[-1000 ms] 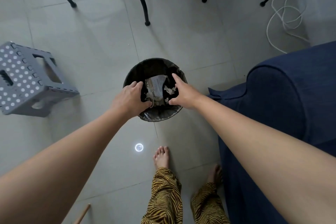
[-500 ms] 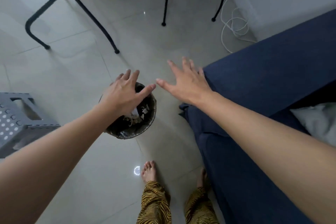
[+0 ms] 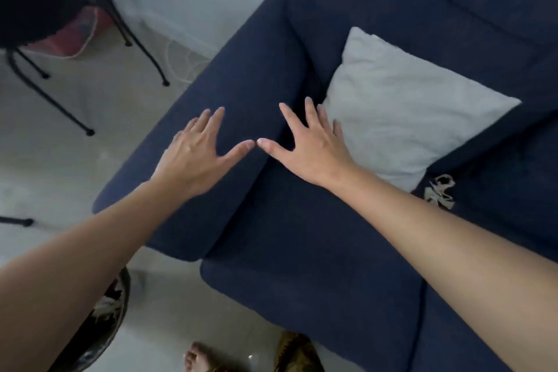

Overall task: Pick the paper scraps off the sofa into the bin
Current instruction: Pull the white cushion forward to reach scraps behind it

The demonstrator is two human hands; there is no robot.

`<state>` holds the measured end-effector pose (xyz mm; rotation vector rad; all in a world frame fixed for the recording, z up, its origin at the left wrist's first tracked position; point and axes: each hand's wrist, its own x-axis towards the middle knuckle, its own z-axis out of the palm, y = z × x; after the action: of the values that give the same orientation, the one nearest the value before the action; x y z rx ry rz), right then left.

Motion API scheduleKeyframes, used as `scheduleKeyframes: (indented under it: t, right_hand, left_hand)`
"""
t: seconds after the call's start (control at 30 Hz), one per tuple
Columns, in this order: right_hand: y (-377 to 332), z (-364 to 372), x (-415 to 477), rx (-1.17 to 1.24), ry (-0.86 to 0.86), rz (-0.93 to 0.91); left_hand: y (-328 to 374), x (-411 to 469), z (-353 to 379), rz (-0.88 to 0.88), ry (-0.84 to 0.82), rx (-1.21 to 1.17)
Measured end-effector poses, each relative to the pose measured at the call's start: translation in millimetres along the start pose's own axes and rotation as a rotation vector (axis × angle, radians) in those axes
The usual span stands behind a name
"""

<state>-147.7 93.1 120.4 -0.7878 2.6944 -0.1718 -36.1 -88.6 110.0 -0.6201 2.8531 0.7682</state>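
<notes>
A dark blue sofa (image 3: 302, 235) fills the right of the view. My left hand (image 3: 196, 151) hovers over its armrest, fingers spread, holding nothing. My right hand (image 3: 311, 145) is beside it over the seat, also spread and empty; the two thumb tips nearly touch. A crumpled white paper scrap (image 3: 439, 190) lies on the seat to the right of my right forearm, just below the pillow's corner. The black bin (image 3: 111, 320) stands on the floor at lower left, mostly hidden under my left forearm, with paper inside.
A white pillow (image 3: 407, 118) leans in the sofa's corner beside my right hand. Black metal chair legs (image 3: 142, 54) and a white cable (image 3: 181, 66) are on the tiled floor at upper left. My bare foot (image 3: 196, 356) shows at the bottom edge.
My view has swung from the bin up to the sofa. Both hands left the bin, opened, and moved right over the armrest and seat. The pillow and paper scrap came into view.
</notes>
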Motion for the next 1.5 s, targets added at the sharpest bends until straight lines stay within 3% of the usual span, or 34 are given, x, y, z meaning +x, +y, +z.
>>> scheduleKeyframes:
  t: [0.3,0.57,0.77,0.93,1.03,1.2,1.5]
  right_hand:
    - [246.6,-14.4,-44.1,0.038,0.235,0.42]
    - [338.1,19.5,-21.4,0.473,0.352,0.592]
    - [365.5,40.3,9.5,0.909,0.482,0.458]
    - [364.3,41.8,20.2,0.942,0.426,0.417]
    - [349.5,28.2,10.9,0.947,0.445,0.412]
    - [318.6,2.4,-42.1,0.975,0.517,0.449]
    - [265.9,83.4,-150.6,1.045,0.133,0.752]
  left_hand:
    - [169.5,89.9,91.1,0.167,-0.104,0.0]
    - [208.9,154.7,149.8,0.011,-0.16,-0.063]
    - [211.4,188.2,176.9,-0.056,-0.159,-0.341]
    - [214.5,189.1,186.4,-0.002,-0.088,-0.437]
    - [224.7,167.9,180.4,0.024,0.002,-0.413]
    - [235.0,115.0,147.8,-0.008,-0.002,-0.305]
    - [177.9,6.2,173.6,-0.301,-0.316,-0.152]
